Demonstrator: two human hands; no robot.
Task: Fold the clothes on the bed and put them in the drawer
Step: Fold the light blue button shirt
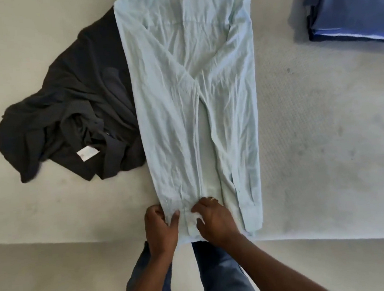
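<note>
Shirt point(192, 104) lies flat mid-bed point(323, 135), hem at 6 o'clock. L hand point(160, 226) & R hand point(213, 221) pinch hem, fingers clamped on cloth. Looks thin, soft, light; prob. best gripped at hem corners.

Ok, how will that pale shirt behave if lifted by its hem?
Probably floppy: the pale shirt is creased all over, so it should sag from the left hand and right hand pinching its hem. Its folded-in sleeves may slip open.
</note>
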